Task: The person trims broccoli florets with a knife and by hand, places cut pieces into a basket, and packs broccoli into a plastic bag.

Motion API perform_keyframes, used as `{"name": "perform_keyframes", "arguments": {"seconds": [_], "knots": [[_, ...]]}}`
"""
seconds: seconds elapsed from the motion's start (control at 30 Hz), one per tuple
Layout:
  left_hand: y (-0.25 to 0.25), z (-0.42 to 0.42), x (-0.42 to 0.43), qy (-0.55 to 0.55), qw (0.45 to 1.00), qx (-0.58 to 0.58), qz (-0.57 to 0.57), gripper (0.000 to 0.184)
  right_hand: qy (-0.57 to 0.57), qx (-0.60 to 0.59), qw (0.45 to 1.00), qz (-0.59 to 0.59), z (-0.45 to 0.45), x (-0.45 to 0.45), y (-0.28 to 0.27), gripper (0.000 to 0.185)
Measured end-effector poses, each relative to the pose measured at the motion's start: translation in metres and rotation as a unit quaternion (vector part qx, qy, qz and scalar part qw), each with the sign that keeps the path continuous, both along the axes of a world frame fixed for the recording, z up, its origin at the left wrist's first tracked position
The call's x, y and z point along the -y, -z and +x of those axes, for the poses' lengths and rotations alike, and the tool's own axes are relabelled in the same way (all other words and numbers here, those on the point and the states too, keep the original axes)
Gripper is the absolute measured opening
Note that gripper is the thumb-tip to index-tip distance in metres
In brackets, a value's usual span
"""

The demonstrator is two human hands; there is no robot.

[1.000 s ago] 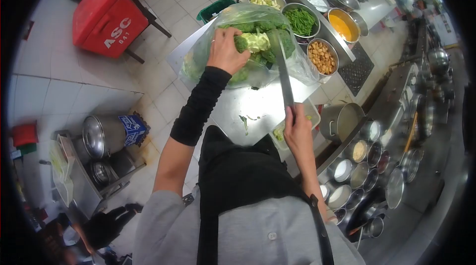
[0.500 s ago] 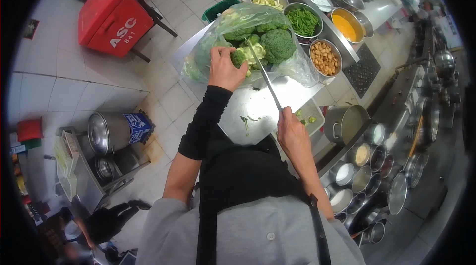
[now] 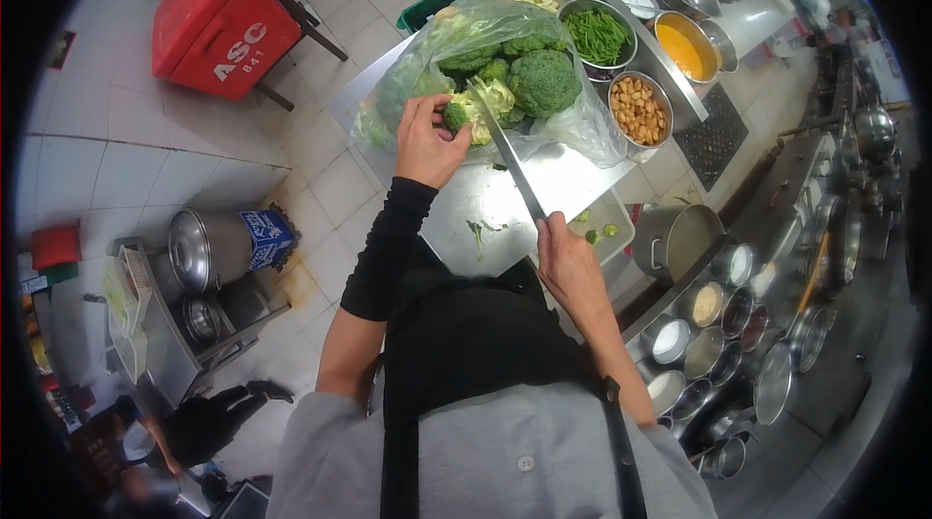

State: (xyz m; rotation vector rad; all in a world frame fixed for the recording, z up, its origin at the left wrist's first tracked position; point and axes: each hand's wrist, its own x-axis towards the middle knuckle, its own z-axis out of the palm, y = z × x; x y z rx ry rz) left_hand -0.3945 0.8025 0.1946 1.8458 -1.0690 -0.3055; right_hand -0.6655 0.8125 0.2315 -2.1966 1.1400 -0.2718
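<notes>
1. Left hand: fingers curled, grasping the near side of a broccoli piece, knobbly green florets with pale, ragged cut stems, in front of the plastic bag's opening
2. Right hand: fingers clenched round the handle of a knife, its long, narrow metal blade lying across the piece
3. Plastic bag: clear, crinkled, holding a large broccoli head, domed and finely grained; it rests on a smooth, reflective metal table bearing green scraps
4. Beyond the bag's right side: round metal bowl of brown chunks
5. Against the earliest frame, the blade has shifted from the piece's right side to across it, and the large head shows more fully
</notes>
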Motion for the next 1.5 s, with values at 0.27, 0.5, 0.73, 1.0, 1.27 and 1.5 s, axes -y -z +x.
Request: {"name": "perform_keyframes", "arguments": {"seconds": [0.27,0.5,0.73,1.0,1.27,1.5], "knots": [[0.002,0.000,-0.005,-0.005,1.000,-0.009,-0.014,0.044,-0.022,-0.010,1.000,0.004,-0.001,0.005,-0.011,0.024],[0.003,-0.009,-0.002,-0.022,1.000,-0.006,-0.017,0.040,-0.036,-0.041,0.997,0.052,0.021,0.025,-0.021,0.028],[0.016,0.009,-0.001,-0.016,0.992,-0.114,-0.050,0.042,-0.028,-0.002,0.999,0.036,0.041,0.031,0.002,0.027],[-0.008,0.026,-0.062,0.137,0.789,-0.597,-0.047,0.052,-0.069,-0.034,0.997,-0.027,0.026,0.055,-0.003,0.024],[0.093,-0.123,-0.028,0.502,0.742,-0.137,0.423,0.030,-0.127,-0.065,0.987,-0.070,0.022,0.080,-0.013,0.027],[0.193,-0.224,0.013,0.536,0.756,0.170,0.334,0.026,-0.093,-0.094,0.991,-0.022,0.030,0.072,-0.019,0.027]]}}
